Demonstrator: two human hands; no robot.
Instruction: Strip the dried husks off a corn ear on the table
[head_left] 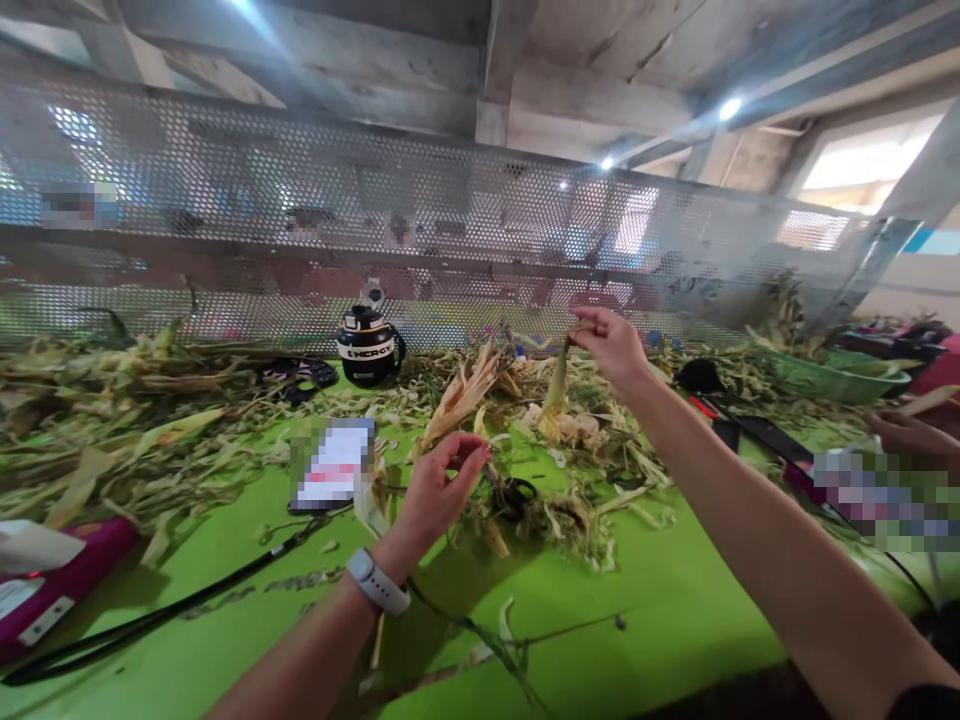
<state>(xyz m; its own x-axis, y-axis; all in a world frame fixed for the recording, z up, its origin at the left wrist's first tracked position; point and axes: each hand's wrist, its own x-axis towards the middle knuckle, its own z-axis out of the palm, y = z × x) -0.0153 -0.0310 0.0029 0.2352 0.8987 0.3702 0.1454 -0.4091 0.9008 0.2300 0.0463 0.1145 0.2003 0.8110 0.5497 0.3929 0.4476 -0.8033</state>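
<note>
My right hand (611,345) reaches out over the table and pinches the upper end of a greenish-yellow corn husk (556,390), which hangs down towards a pale heap of husk scraps (581,430). Nearer to me, my left hand (444,485), with a white watch on its wrist, has thumb and forefinger brought together; anything between the tips is too small to make out. Just beyond it lies a bundle of dried corn husks (463,392). Black-handled scissors (517,495) rest among shredded husk to the right of my left hand.
A black "ENERGY" jug (367,348) stands before a perforated metal screen (450,215). A phone (334,465) with a black strap lies left, near a magenta tissue box (71,580). At right are a green basket (832,375) and another person's hand (915,440). Husks litter the green tabletop (637,640).
</note>
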